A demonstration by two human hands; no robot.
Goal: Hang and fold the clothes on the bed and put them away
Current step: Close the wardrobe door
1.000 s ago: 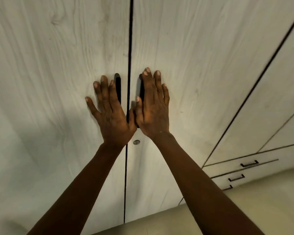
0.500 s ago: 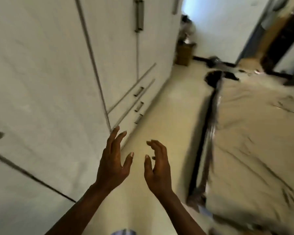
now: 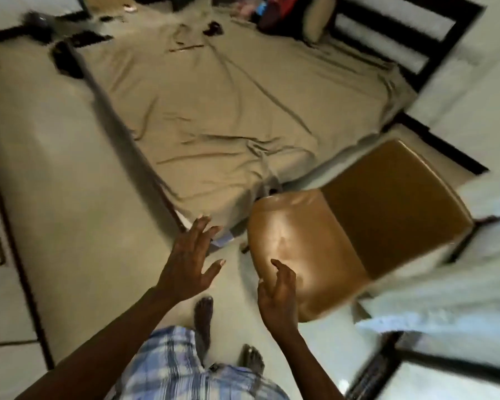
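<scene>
- Bedroom floor pale; bed with wrinkled tan sheet ahead.
- Clothes heaped at bed's far end beside pillow, blurred.
- Brown chair just beside bed's near corner.
- Left hand fingers spread, empty, midair.
- Right hand fingers loosely curled, empty, in front of chair.

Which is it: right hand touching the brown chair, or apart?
Cannot tell. Head view: right hand overlaps the brown chair, but blur and one angle hide any gap.

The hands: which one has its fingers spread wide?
The left hand: its fingers are fanned out, while the right hand, by the brown chair, has them loosely curled.
</scene>
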